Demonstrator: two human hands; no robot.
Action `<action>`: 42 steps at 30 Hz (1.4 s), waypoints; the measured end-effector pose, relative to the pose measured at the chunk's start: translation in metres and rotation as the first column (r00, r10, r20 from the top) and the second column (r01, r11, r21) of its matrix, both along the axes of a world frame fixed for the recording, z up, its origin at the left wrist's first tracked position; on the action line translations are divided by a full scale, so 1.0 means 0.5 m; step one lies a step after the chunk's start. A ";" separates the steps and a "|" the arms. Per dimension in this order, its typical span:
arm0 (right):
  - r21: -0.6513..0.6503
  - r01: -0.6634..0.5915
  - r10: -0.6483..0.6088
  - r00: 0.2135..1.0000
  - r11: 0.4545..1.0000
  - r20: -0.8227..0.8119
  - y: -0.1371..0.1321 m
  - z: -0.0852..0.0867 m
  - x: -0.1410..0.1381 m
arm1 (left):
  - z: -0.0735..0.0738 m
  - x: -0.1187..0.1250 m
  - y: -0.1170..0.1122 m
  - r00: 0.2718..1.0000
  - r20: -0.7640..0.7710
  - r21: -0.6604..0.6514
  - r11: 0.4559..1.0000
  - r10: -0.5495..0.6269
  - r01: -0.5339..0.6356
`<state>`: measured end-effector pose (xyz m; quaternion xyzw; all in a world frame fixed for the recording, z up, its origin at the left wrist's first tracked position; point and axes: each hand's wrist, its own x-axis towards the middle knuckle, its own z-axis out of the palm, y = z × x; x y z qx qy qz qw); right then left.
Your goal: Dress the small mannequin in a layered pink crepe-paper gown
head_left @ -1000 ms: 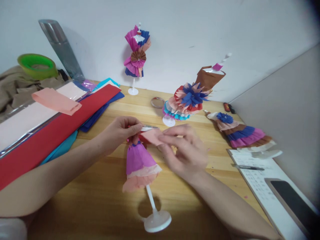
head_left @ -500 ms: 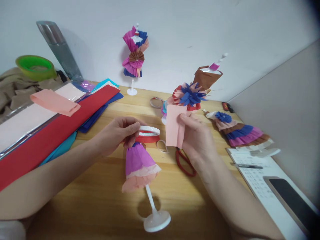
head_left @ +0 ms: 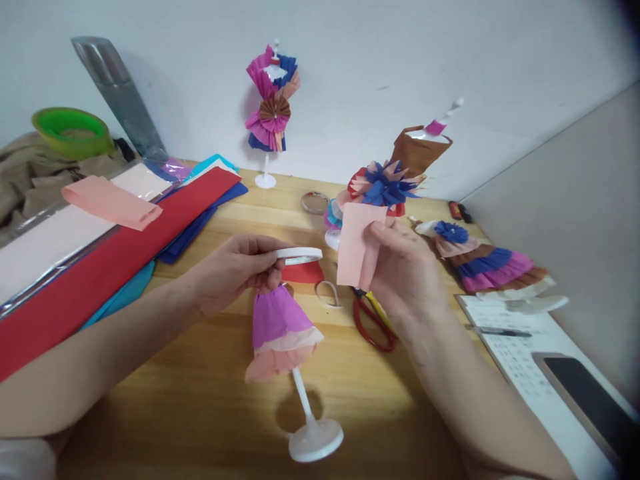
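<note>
— On the wooden table (head_left: 200, 400) in front of us, where do our hands sit?
— Our left hand (head_left: 235, 270) is over the middle of it. The fingers are curled tight at the top of the small skirted figure (head_left: 280, 333), and thumb and fingertips pinch a white ring (head_left: 299, 254) held flat. A red piece (head_left: 301, 272) shows just beneath the ring.
— And the figure itself?
— It leans, purple skirt over pink frills, with its round white base (head_left: 316, 440) down on the table close to us.
— What about our right?
— Our right hand (head_left: 405, 273) is raised beside the left. Thumb and fingers are closed on a pink paper sheet (head_left: 357, 243), held upright near the ring but not touching it.
— Anything beneath it?
— Red-handled scissors (head_left: 373, 320) lie on the table below our right hand. A small loop of tape (head_left: 327, 293) lies between them and the figure.
</note>
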<state>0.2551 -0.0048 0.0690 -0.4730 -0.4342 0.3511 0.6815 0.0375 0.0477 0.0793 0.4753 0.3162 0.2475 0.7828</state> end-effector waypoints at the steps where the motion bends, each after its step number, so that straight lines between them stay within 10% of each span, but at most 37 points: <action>1: 0.043 0.061 -0.064 0.995 0.997 0.078 -0.007 0.004 -0.005 | -0.001 0.001 -0.002 1.000 0.003 -0.008 1.000 0.000 0.000; 4: 0.369 0.176 -0.333 0.844 0.913 0.421 -0.031 0.015 -0.025 | 0.001 0.004 -0.008 0.999 0.004 -0.029 0.999 -0.032 0.032; 6: 0.557 0.032 -0.455 0.617 0.830 0.642 -0.046 0.015 -0.037 | 0.005 0.006 -0.012 0.997 0.020 -0.034 0.997 -0.075 0.075; 9: 0.585 -0.228 -0.498 0.343 0.778 0.797 -0.054 0.002 -0.047 | 0.007 0.009 -0.015 0.991 0.077 -0.031 0.993 -0.111 0.113; 12: 0.564 -0.312 -0.496 0.274 0.765 0.824 -0.049 -0.018 -0.050 | 0.004 0.011 -0.017 0.991 0.107 -0.035 0.996 -0.078 0.082; 20: 0.536 -0.369 -0.441 0.315 0.759 0.841 -0.043 -0.023 -0.069 | 0.003 0.016 -0.026 0.990 -0.080 0.113 0.988 0.114 -0.105; 26: 0.421 -0.068 -0.240 0.735 0.905 0.634 -0.030 -0.024 -0.048 | 0.011 0.015 -0.018 0.963 -0.153 0.255 0.950 0.222 -0.179; 31: -0.092 -0.075 0.097 0.961 0.993 0.261 0.012 -0.045 -0.019 | 0.013 0.013 -0.016 0.968 -0.170 0.376 0.920 0.184 -0.109; 38: -0.131 -0.171 0.206 0.921 0.976 0.330 0.011 -0.030 -0.010 | -0.001 0.012 -0.011 0.962 -0.085 0.624 0.767 0.259 -0.152; 42: -0.177 -0.189 0.252 0.840 0.966 0.480 -0.009 -0.001 -0.022 | -0.006 0.009 -0.008 0.958 -0.143 0.539 0.832 0.248 -0.135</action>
